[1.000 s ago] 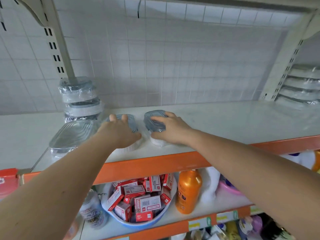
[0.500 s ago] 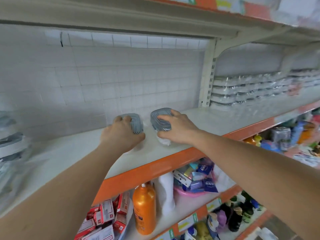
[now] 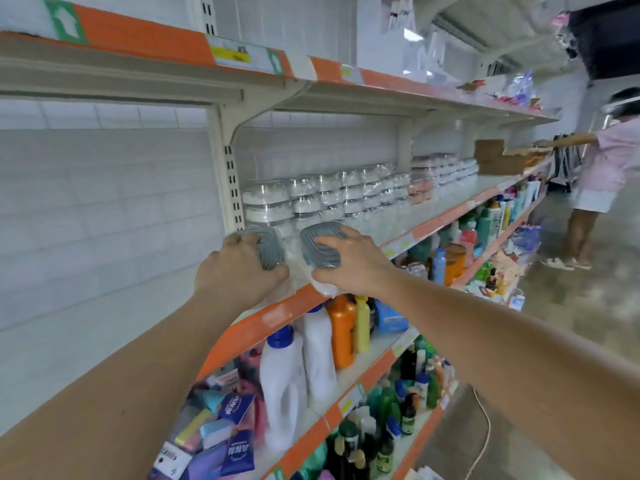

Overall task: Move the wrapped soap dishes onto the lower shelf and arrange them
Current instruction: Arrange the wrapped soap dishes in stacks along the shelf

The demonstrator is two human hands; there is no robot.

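- Two wrapped soap dishes were in hand at the front of the white shelf (image 3: 86, 341), just above its orange edge (image 3: 277, 317): the left soap dish (image 3: 266, 245) and the right soap dish (image 3: 320, 249), set side by side and slightly apart
- Each dish showed a grey ribbed top over a white body, sealed in clear film
- The left hand (image 3: 239, 268) was curled over the left dish from above, fingers wrapped across its near side
- The right hand (image 3: 349, 261) was curled over the right dish, thumb at the near lower corner where white film bunched out
- Handling, as a judgement: the dishes looked light and rigid, probably hard plastic; the film looked smooth and likely slippery, so a hold across the two long sides of the body should be safer than a pinch on loose film
- The two-part build suggested the top could shift on the base if squeezed unevenly
- Stacks of wrapped dishes (image 3: 311, 199) stood further along the same shelf, against the back wall
- Bottles (image 3: 341, 330) and packets filled the shelves below
- A person in a pink top (image 3: 609, 168) stood at the far end of the aisle
- Hidden or unclear: both palms covered the dishes' near halves; whether each dish rested on the shelf or was lifted clear could not be told; the distant stacks were blurred
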